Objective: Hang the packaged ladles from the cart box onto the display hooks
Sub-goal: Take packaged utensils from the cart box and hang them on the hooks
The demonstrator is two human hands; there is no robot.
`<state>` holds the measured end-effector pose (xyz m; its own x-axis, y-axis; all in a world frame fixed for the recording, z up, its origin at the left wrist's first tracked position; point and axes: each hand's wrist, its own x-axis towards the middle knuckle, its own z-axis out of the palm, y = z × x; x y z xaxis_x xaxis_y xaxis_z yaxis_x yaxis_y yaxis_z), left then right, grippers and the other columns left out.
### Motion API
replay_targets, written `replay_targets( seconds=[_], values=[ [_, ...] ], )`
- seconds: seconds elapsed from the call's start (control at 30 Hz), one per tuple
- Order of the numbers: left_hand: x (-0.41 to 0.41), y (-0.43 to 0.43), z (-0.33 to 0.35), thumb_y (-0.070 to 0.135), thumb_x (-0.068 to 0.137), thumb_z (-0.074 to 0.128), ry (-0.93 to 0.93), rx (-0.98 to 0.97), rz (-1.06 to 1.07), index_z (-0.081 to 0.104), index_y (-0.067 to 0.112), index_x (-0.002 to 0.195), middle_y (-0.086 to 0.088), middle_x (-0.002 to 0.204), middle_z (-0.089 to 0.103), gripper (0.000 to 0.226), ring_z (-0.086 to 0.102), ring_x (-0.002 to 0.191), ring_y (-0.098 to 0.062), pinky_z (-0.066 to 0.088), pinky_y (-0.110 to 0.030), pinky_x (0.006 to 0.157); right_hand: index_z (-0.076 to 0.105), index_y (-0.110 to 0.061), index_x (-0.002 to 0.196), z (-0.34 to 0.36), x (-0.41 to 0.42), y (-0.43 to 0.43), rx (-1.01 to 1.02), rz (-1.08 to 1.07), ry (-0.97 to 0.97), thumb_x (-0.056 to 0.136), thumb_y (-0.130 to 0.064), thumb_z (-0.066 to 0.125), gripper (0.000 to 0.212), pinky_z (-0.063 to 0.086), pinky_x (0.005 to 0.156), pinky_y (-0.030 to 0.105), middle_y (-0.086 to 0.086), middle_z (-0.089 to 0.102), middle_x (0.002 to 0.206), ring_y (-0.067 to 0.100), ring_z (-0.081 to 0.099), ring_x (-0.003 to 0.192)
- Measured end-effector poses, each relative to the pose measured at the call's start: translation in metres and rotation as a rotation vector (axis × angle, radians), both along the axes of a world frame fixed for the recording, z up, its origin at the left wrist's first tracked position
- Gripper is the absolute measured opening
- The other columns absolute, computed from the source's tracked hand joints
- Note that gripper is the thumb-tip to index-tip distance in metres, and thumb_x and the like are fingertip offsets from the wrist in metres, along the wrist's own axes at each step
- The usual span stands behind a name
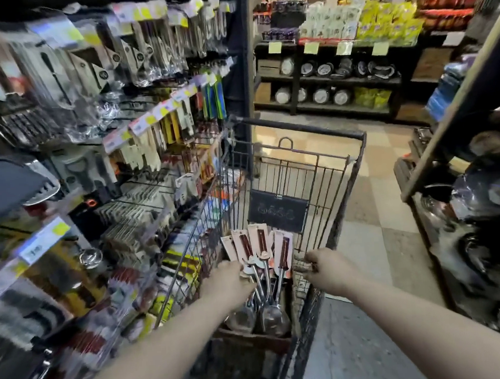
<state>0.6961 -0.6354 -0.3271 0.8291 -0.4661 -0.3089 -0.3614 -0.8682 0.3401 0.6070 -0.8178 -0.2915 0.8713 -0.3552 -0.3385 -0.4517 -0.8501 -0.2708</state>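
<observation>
Curling left fingers (241,272) grip ladles (262,248); right fingers (310,261) clutch cart (297,125).

No legible writing anywhere in view.

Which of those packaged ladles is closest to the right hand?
The rightmost ladle, tilted toward the right hand; the others bunch beside the left hand.

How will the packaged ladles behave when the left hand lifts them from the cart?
Probably stiff: the packaged ladles have shiny metal shafts. Likely bottom-heavy, since the metal bowls hang low while only thin cards sit on top. They fan apart above the left hand, so some may twist or slip.
</observation>
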Motion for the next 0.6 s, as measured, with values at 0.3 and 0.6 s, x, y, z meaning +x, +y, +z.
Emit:
replay_targets(
  seconds=[0.3,0.6],
  values=[
    [0.053,-0.017,-0.088,0.039,0.083,0.061,0.216,0.003,0.092,0.054,0.015,0.120,-0.011,0.124,0.055,0.045,0.054,0.114,-0.028,0.045,-0.041,0.096,0.057,-0.017,0.117,-0.097,0.067,-0.030,0.186,-0.048,0.219,0.090,-0.021,0.057,0.028,0.049,0.082,0.023,0.004,0.064,0.118,0.016,0.061,0.096],
    [0.097,-0.063,-0.169,0.032,0.085,0.060,0.391,-0.059,0.264,0.048,0.018,0.128,-0.008,0.132,0.050,0.047,0.049,0.119,-0.025,0.041,-0.035,0.100,0.056,-0.010,0.119,-0.204,0.141,-0.068,0.304,0.023,0.413,0.089,-0.018,0.051,0.031,0.048,0.087,0.029,0.013,0.063,0.118,0.027,0.061,0.106]
  ],
)
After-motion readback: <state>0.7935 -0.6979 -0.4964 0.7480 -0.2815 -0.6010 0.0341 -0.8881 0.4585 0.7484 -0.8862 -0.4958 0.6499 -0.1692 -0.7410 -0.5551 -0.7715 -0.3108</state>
